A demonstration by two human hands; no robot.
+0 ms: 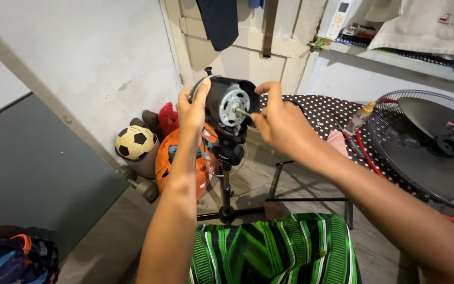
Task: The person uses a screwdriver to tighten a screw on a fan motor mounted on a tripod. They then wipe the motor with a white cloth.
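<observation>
A black fan motor housing (pixel 222 97) with a silver metal face and a thin shaft sits on top of a black stand pole (pixel 226 184). My left hand (pixel 193 110) grips the left rear side of the housing. My right hand (pixel 279 123) is at the front, with fingertips pinched on the motor shaft (pixel 241 112). The fan has no blade or grille on it.
A black fan grille with a blade (pixel 426 147) lies on a polka-dot cloth table (pixel 321 113) at right, beside a small bottle (pixel 358 118) and a red cable. A football (pixel 135 143), an orange ball and dumbbells lie by the wall. My green striped shorts (pixel 274 250) fill the bottom.
</observation>
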